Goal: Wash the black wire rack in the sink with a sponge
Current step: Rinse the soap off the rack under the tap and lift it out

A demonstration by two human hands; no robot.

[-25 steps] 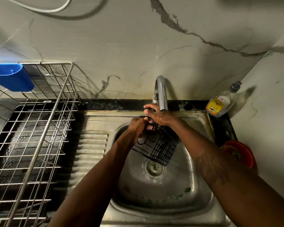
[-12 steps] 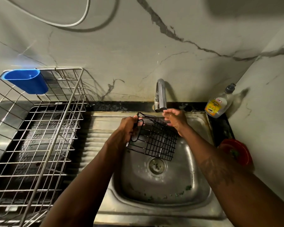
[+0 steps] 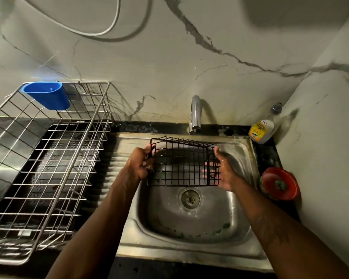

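Left hand [image 3: 140,166] and right hand [image 3: 226,174] each grip an end of the black wire rack [image 3: 181,158], over the sink [image 3: 209,222] basin.

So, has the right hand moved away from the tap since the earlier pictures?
Yes. The right hand was up at the tap spout; now it is lower and right of it, holding the right end of the black wire rack.
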